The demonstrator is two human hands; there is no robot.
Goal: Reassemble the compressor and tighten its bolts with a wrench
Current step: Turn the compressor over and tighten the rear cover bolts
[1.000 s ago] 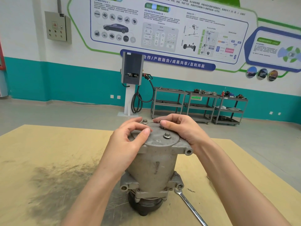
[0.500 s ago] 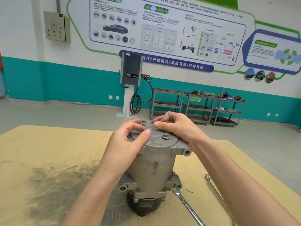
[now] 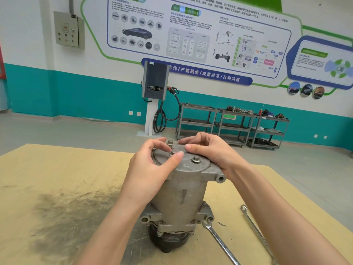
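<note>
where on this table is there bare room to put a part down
Bare top left of the compressor, beyond the dark smudge, and along the table's far edge. Crowded on its right: two wrenches lie there.

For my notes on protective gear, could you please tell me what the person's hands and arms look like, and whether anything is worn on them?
Both are bare: the left hand and right hand have no gloves, rings or watch in view. The forearms are uncovered right down to the frame's bottom edge, so no sleeves appear. Fingernails are short and unpainted. No markings or bandages show.
</note>
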